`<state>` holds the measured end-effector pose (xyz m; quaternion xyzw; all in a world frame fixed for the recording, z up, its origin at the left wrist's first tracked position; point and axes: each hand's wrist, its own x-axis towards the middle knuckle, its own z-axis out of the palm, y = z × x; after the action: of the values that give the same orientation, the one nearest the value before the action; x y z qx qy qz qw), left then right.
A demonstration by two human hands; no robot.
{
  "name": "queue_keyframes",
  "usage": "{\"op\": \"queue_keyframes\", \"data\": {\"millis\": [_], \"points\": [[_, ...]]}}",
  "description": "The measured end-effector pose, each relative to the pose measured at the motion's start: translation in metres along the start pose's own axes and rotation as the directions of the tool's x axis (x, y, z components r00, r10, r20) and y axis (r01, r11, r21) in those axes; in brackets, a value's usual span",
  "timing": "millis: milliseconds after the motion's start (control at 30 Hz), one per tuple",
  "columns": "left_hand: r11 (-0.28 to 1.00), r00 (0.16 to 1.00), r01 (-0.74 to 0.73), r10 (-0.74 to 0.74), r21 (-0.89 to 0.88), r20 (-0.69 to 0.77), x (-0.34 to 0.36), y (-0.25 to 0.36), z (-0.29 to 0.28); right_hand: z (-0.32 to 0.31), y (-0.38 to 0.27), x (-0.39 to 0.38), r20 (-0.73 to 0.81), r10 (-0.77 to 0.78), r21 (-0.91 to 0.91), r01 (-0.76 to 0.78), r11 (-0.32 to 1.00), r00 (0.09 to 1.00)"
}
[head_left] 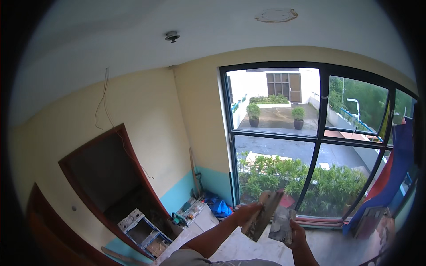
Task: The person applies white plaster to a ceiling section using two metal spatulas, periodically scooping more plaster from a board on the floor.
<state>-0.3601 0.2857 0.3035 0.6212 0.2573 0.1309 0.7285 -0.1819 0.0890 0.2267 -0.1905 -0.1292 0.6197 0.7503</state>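
Two flat plaster tools smeared with grey paste sit in your hands, low in the middle of the view, in front of the big dark-framed window (317, 142). Your left hand (245, 213) is closed around the long brown-edged trowel blade (262, 216), which tilts up and to the right. Your right hand (296, 232) is closed around the flat grey plaster board (282, 224), held just under and beside the blade. The two tools touch or nearly touch, but it is hard to tell which.

You look to be at the step of scraping paste from one tool onto the other, to load the blade. The next move seems to call for a steady wrist: keep the board level so the paste does not slide off, and drag the blade edge flat across it.

Down on the floor to your left lie a blue metal-framed crate (144, 232), a teal power tool (179, 219) and a crumpled blue bag (218, 206) near the cream wall with a blue band (177, 195). Green bushes (284, 175) grow outside.
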Motion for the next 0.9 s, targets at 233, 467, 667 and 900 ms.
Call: {"op": "queue_keyframes", "data": {"millis": [233, 467, 667, 900], "points": [[0.945, 0.989, -0.022, -0.026, 0.327, 0.142, -0.002, -0.029, 0.013, -0.01, 0.007, -0.028, -0.033, -0.126, -0.144, 0.12, 0.982, 0.991], [0.522, 0.958, -0.163, 0.286, 0.837, 0.008, 0.052, -0.065, -0.004, -0.015, -0.03, -0.052, -0.251, -0.521, -0.331, 0.434, 0.838, 0.816], [0.668, 0.822, -0.407, 0.566, 0.623, -0.071, 0.022, 0.008, 0.081, 0.024, -0.092, -0.066, -0.115, -0.922, -0.625, 0.695, 0.357, 0.369], [0.601, 0.693, -0.654, 0.719, 0.459, 0.046, 0.027, 0.031, 0.162, 0.033, -0.107, -0.103, -0.036, -0.978, -0.961, 0.262, 0.09, 0.205]]}}
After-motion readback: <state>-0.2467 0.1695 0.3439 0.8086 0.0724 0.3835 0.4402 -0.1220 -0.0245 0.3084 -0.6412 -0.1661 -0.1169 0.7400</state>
